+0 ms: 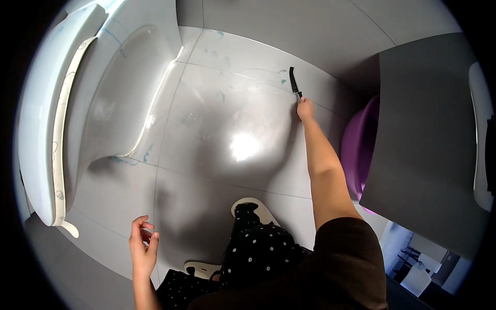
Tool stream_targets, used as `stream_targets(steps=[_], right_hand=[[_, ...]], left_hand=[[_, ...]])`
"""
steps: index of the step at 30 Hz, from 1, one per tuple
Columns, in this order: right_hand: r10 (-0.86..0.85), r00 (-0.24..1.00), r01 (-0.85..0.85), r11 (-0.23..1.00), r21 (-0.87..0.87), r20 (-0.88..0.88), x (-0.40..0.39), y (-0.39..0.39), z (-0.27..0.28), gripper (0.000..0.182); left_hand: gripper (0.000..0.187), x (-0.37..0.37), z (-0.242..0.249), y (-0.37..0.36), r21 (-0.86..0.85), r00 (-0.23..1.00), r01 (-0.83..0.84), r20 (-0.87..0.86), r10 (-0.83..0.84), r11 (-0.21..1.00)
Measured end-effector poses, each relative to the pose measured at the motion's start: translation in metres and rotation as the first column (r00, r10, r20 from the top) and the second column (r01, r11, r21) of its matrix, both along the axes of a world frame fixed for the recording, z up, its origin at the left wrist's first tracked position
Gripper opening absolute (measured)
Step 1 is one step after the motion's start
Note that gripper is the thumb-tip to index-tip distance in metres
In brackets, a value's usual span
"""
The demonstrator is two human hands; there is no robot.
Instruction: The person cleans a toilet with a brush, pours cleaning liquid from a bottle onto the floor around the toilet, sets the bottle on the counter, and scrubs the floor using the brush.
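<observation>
My right hand is wrapped round the handle of a black brush-like tool, whose narrow dark head points away from me, over the grey tiled floor. Small green-blue marks show on the tiles just left of the tool. Nearer to me, at the lower left, my left hand is raised above the floor with its fingers loosely bent and apart, holding nothing.
A white toilet stands at the left, its base edged with pale sealant. At the right are a purple basin and a dark grey cabinet. My feet in light slippers are below, and a tiled wall rises behind.
</observation>
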State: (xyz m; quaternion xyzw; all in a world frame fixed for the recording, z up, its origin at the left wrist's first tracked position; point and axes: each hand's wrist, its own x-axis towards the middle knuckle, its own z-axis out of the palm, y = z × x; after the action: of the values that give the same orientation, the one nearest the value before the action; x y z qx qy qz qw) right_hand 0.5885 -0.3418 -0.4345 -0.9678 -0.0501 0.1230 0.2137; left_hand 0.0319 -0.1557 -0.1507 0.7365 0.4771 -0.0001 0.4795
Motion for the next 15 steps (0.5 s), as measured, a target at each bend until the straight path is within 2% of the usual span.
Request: stream_targets(steps=[1,3,4,5,6,7,10,12,14,15], right_hand=[[0.08,0.993,-0.067,0.988,-0.141,0.09,-0.004,0.006,0.009,0.034],[0.009,0.996,-0.008,1.0,0.011,-0.088,-0.016,0.024,0.026,0.034],[0.137,0.989,-0.142,0.984,-0.107,-0.05,-0.031,0.047,0.001,0.034],[0.162,0.985,-0.165,0.984,-0.072,-0.05,-0.056,0.063,0.02,0.034],[0.255,0.957,-0.278,0.942,-0.188,-0.138,-0.084,0.093,0.039,0.034],[0.249,0.958,-0.267,0.956,-0.123,-0.144,-0.086,0.092,0.041,0.035],[0.179,0.972,-0.202,0.968,-0.152,-0.155,-0.09,0.089,0.056,0.033],[-0.015,1.0,0.014,1.0,-0.012,-0.027,-0.049,0.027,0.016,0.032],[-0.066,0.996,0.071,0.993,-0.099,0.054,-0.033,-0.007,0.006,0.03],[-0.168,0.985,0.17,0.978,-0.125,0.026,-0.028,-0.03,0.018,0.029]], left_hand=[[0.041,0.003,0.0,0.001,0.001,1.0,0.002,-0.003,-0.002,1.0],[0.041,0.003,0.0,0.001,0.008,1.0,0.002,-0.002,-0.002,1.0],[0.041,0.006,-0.001,0.0,0.008,1.0,0.01,0.003,-0.01,1.0],[0.041,0.008,-0.001,0.0,0.008,1.0,0.015,0.007,-0.015,1.0],[0.041,0.01,-0.001,0.001,-0.008,1.0,0.021,-0.013,-0.022,1.0],[0.04,0.009,0.001,0.0,-0.024,0.999,0.019,-0.038,-0.02,1.0],[0.039,0.009,0.002,-0.001,0.006,1.0,0.008,-0.011,-0.007,1.0],[0.039,0.01,0.005,0.0,0.018,1.0,0.002,-0.008,-0.002,1.0],[0.039,0.005,0.006,-0.001,0.025,1.0,-0.012,-0.011,0.013,1.0],[0.039,0.002,0.004,0.0,0.019,1.0,-0.01,-0.012,0.011,1.0]])
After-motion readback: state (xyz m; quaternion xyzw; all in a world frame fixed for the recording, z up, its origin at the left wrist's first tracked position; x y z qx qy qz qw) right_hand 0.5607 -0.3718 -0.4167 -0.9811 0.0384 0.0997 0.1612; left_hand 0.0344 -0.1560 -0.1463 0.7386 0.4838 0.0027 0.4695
